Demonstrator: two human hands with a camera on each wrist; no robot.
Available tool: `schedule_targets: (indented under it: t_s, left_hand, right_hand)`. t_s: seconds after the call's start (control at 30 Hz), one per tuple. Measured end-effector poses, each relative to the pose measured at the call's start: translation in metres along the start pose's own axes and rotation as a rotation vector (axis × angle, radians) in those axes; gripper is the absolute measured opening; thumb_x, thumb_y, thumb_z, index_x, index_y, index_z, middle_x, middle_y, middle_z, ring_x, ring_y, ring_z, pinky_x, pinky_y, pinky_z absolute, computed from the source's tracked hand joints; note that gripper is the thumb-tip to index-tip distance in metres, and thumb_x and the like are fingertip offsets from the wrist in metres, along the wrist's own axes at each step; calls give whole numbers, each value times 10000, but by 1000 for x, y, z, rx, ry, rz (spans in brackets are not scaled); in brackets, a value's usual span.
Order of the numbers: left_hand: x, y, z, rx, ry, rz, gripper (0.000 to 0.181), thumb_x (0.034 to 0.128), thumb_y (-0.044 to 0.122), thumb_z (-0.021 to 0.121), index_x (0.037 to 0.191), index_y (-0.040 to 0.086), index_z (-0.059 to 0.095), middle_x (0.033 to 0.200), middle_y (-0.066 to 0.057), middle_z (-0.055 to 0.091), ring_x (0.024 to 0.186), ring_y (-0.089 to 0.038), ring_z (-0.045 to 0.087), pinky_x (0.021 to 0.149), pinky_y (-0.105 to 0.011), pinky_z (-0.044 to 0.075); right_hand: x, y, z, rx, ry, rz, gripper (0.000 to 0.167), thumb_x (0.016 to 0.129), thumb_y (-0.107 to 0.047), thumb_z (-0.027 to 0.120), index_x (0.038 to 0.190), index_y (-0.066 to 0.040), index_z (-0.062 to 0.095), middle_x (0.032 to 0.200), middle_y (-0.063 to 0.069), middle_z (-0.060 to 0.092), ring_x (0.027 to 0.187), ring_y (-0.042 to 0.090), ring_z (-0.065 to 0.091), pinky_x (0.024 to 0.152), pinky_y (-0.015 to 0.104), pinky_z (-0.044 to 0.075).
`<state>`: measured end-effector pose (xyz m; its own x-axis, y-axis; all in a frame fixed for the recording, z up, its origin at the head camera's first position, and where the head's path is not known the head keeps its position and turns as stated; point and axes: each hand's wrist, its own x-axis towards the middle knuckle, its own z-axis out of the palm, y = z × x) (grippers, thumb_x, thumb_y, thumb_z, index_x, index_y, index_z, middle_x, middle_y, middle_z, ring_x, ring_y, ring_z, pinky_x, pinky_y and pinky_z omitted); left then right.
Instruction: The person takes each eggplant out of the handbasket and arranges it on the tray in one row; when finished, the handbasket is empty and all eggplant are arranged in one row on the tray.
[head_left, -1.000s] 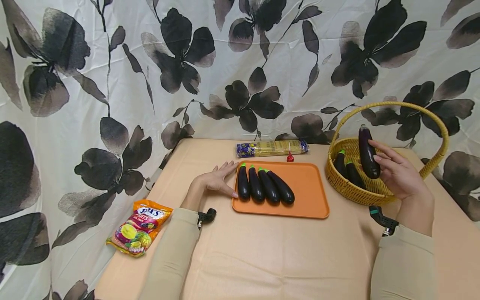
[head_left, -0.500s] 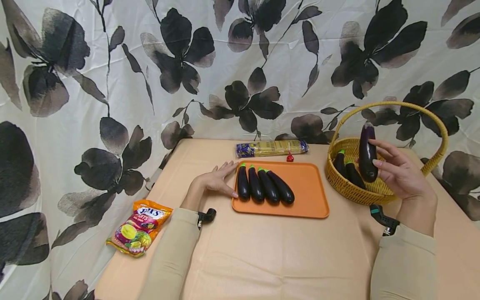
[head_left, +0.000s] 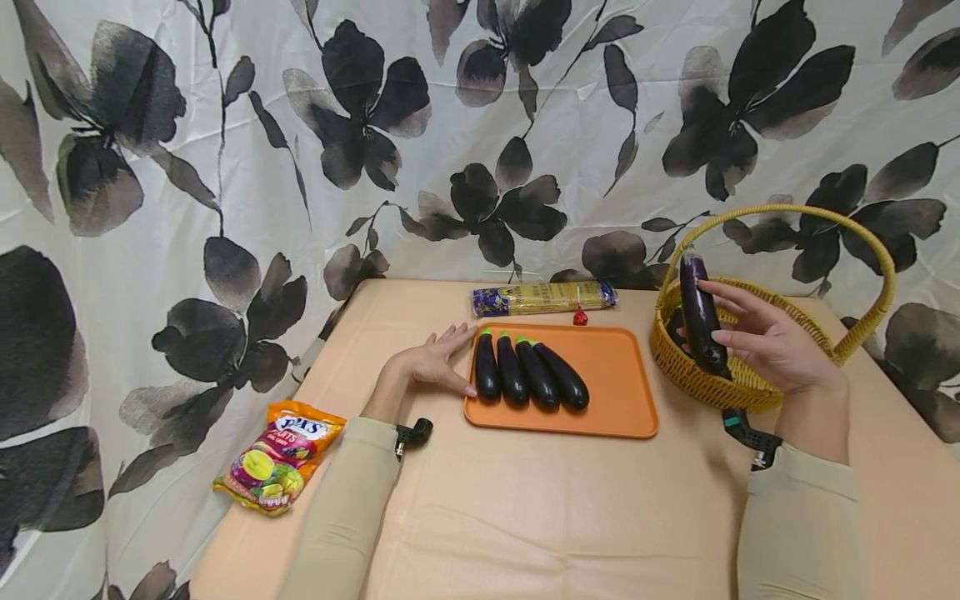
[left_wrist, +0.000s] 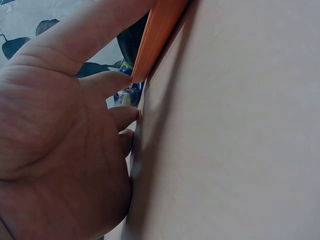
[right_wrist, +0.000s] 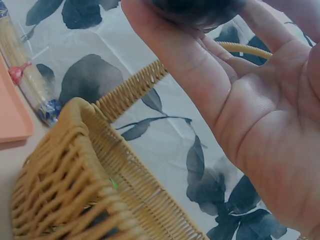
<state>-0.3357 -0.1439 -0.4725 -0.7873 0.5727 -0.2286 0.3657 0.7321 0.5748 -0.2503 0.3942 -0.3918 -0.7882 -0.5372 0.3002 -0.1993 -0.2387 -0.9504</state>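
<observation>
My right hand [head_left: 780, 346] grips a dark purple eggplant [head_left: 701, 317] between thumb and fingers, holding it steeply tilted over the left part of the wicker basket [head_left: 738, 392]. In the right wrist view only the rounded end of that eggplant [right_wrist: 200, 11] shows, at the top. Behind it in the basket another eggplant [head_left: 676, 327] is mostly hidden. Several eggplants [head_left: 531, 371] lie side by side on the left half of an orange tray [head_left: 618, 383]. My left hand [head_left: 431, 364] rests with spread, fairly straight fingers at the tray's left edge; its palm fills the left wrist view.
Behind the tray lies a clear-and-blue pack of spaghetti [head_left: 543, 297], with a small red wrapped candy [head_left: 580, 316] at its front. An orange candy bag [head_left: 281, 457] lies at the table's left edge. The basket's tall handle [head_left: 795, 208] arches above the right hand.
My right hand has moved left with the eggplant, from over the basket's middle toward its left rim. The left hand has stayed at the tray's edge.
</observation>
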Motion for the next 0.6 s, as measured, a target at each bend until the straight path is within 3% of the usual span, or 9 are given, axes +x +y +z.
schedule_targets:
  t_s: [0.27, 0.5, 0.6]
  left_hand:
    - [-1, 1, 0, -9, 0, 1, 1321, 712, 587, 904, 1695, 240, 93, 1770, -79, -34, 1633, -294, -107, 1300, -565, -113]
    - [0, 1, 0, -4, -2, -3, 1321, 714, 596, 898, 1695, 254, 83, 1771, -76, -35, 1635, -286, -102, 1303, -557, -110]
    - [1, 0, -1, 2, -3, -3, 1321, 713, 603, 894, 1696, 255, 82, 1771, -71, -35, 1634, -286, -102, 1303, -557, -111]
  right_hand:
    - [13, 6, 7, -126, 9, 57, 671, 1003, 198, 438, 1620, -28, 305, 1563, 68, 382, 1218, 157, 684, 947, 252, 602]
    - [27, 7, 22, -414, 70, 228, 641, 1017, 37, 581, 1607, -122, 385, 1445, 118, 373, 1173, 190, 559, 877, 276, 618]
    - [34, 10, 27, -442, 61, 262, 640, 1006, -1, 626, 1595, -129, 410, 1495, 128, 358, 1215, 204, 556, 880, 302, 619]
